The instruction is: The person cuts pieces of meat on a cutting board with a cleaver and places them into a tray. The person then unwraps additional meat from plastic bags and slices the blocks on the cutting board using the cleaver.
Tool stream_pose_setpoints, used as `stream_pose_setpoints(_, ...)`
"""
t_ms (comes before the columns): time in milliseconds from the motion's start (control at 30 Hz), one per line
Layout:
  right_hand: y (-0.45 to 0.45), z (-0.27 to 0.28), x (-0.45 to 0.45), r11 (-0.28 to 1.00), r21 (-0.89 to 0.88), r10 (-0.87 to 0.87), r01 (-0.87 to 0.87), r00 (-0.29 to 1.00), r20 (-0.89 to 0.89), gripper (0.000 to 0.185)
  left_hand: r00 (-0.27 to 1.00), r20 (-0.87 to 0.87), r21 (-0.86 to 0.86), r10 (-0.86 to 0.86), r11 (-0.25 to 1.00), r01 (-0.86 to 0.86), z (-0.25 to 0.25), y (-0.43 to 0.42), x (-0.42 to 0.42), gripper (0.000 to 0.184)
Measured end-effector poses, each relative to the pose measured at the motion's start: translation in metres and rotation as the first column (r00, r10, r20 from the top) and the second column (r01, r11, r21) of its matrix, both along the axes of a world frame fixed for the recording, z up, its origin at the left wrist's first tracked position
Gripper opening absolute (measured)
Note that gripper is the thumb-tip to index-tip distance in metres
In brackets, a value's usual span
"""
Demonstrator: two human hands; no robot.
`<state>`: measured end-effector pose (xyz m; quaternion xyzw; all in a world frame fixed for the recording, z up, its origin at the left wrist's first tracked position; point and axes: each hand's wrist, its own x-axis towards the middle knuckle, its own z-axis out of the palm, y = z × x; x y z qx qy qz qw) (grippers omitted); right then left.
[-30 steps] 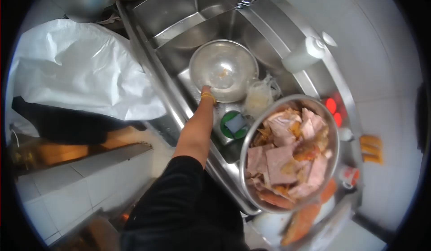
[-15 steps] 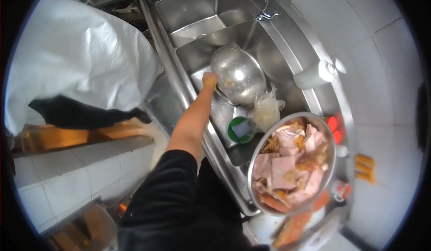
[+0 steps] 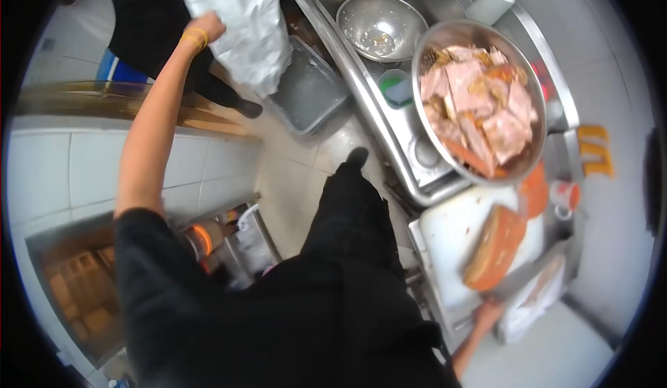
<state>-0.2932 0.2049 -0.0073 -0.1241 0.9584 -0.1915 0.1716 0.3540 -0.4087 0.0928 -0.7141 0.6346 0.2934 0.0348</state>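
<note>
Silvery sheet (image 3: pixel 243 23) beside left hand (image 3: pixel 207 28), slab (image 3: pixel 497 249) near right hand (image 3: pixel 489 312)

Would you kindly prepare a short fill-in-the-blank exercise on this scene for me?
1. The band at the wrist of the person's left hand is coloured ____.
2. The white board lies nearer to the person's right hand than to the ____ hand.
3. The large metal bowl is heaped with pieces of ____.
4. The person's left sleeve is coloured ____.

Missing words: yellow; left; meat; black.
</note>
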Motion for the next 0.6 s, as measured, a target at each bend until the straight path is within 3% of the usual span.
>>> stream_pose_setpoints(33, 0.0, 0.0, -0.005, 0.997, -0.059, -0.043, 0.046, 0.997, 0.061, 0.042, 0.895, -0.29, 0.664, 0.339, 0.745, -0.067, 0.02, 0.01, 0.003, 0.019)
stream_pose_setpoints(67, 0.004, -0.006, -0.011, 0.983, -0.182, 0.021, -0.013, 0.999, 0.042, 0.043, 0.828, -0.544, 0.576, 0.134, 0.777, 0.253, -0.043, 0.044, 0.022, 0.014)
stream_pose_setpoints(100, 0.009, -0.008, -0.009, 0.95, -0.309, 0.056, -0.051, 0.998, 0.006, 0.045, 0.876, -0.478, 0.316, -0.061, 0.919, 0.236, -0.032, 0.129, -0.052, 0.019)
stream_pose_setpoints(133, 0.015, 0.0, -0.012, 0.977, -0.214, 0.006, 0.018, 0.994, 0.107, 0.048, 0.739, -0.672, 0.348, -0.058, 0.855, 0.384, -0.061, 0.174, -0.094, 0.018)
stream_pose_setpoints(167, 0.051, -0.055, -0.045, 0.9, -0.122, 0.328, -0.419, 0.834, -0.443, 0.046, 0.656, -0.755, 0.431, 0.027, 0.773, 0.465, -0.069, 0.225, -0.148, 0.014)
stream_pose_setpoints(200, 0.019, -0.001, -0.011, 0.939, -0.301, 0.172, -0.169, 0.985, -0.017, 0.045, 0.684, -0.692, 0.394, -0.231, 0.672, 0.626, -0.071, 0.264, -0.206, 0.013)
stream_pose_setpoints(233, 0.03, -0.021, -0.023, 0.949, -0.177, 0.233, -0.259, 0.96, -0.158, 0.047, 0.613, -0.762, 0.412, -0.207, 0.576, 0.706, -0.063, 0.3, -0.26, 0.012)
stream_pose_setpoints(267, 0.025, -0.008, -0.007, 0.961, -0.152, 0.19, -0.231, 0.951, -0.245, 0.048, 0.535, -0.775, 0.264, -0.335, 0.597, 0.757, -0.056, 0.319, -0.304, 0.015)
stream_pose_setpoints(300, 0.046, -0.051, -0.025, 0.957, -0.041, 0.235, -0.288, 0.848, -0.476, 0.044, 0.455, -0.78, 0.118, -0.429, 0.613, 0.781, -0.058, 0.346, -0.339, 0.018)
stream_pose_setpoints(333, 0.015, 0.036, 0.008, 0.986, -0.169, -0.008, 0.016, 0.999, 0.051, 0.034, 0.385, -0.704, -0.113, -0.596, 0.63, 0.768, -0.063, 0.364, -0.372, 0.023)
stream_pose_setpoints(367, 0.029, 0.001, -0.006, 0.986, -0.154, 0.054, -0.062, 0.997, -0.054, 0.026, 0.35, -0.576, -0.355, -0.739, 0.612, 0.707, -0.065, 0.367, -0.402, 0.029)
stream_pose_setpoints(433, 0.028, 0.023, 0.009, 0.983, -0.183, 0.025, -0.021, 0.999, 0.02, 0.024, 0.347, -0.396, -0.584, -0.85, 0.525, 0.62, -0.07, 0.366, -0.453, 0.04)
stream_pose_setpoints(500, 0.035, 0.02, 0.021, 0.976, -0.216, 0.017, 0.005, 0.995, 0.101, 0.022, 0.398, -0.264, -0.745, -0.879, 0.448, 0.494, -0.093, 0.355, -0.498, 0.048)
stream_pose_setpoints(567, 0.047, -0.001, 0.025, 0.979, -0.191, 0.063, -0.073, 0.996, -0.062, 0.021, 0.388, -0.267, -0.742, -0.882, 0.445, 0.501, -0.103, 0.347, -0.54, 0.052)
stream_pose_setpoints(600, 0.05, 0.003, 0.025, 0.982, -0.182, 0.046, -0.055, 0.998, -0.051, 0.021, 0.39, -0.269, -0.736, -0.881, 0.449, 0.506, -0.11, 0.349, -0.557, 0.057)
